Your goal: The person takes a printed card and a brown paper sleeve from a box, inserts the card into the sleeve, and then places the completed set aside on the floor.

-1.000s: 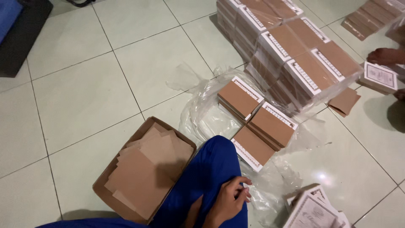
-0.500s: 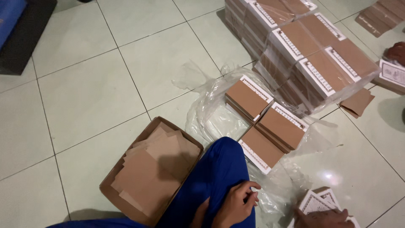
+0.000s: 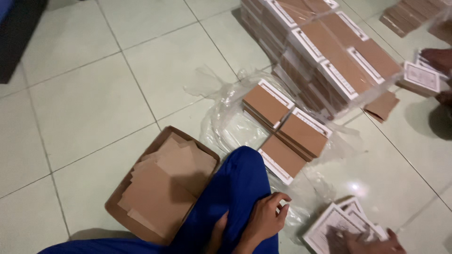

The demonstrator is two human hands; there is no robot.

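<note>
- The left hand rests on the blue knee, fingers bent, holding nothing.
- The right hand presses flat, fingers spread, on white cards beside brown booklets.

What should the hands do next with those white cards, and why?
Probably lift one printed white card off the fanned pile: the right hand already rests on it, while the left hand sits free on the blue knee, beside the brown booklets.
</note>
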